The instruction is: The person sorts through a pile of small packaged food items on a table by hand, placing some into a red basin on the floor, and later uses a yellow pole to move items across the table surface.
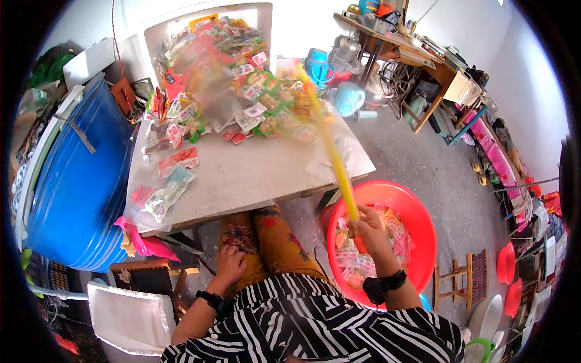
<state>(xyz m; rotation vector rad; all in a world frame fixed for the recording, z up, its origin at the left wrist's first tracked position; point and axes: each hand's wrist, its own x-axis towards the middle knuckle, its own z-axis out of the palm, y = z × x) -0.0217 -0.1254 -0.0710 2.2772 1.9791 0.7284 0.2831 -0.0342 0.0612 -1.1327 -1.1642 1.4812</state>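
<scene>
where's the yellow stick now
In the head view, right of centre: the yellow stick is held in the right hand over the red basin, slanting up across the table.

The left forearm point(195, 323) is slanting forward and inward, while the left hand point(231, 264) is resting, back upward, on the left thigh point(238, 235), its fingers lying loosely bent. The right forearm point(407, 297) is angling forward beside the body; the right hand point(368, 230) is gripping, well apart from the left, its fingers forming a closed wrap.
</scene>
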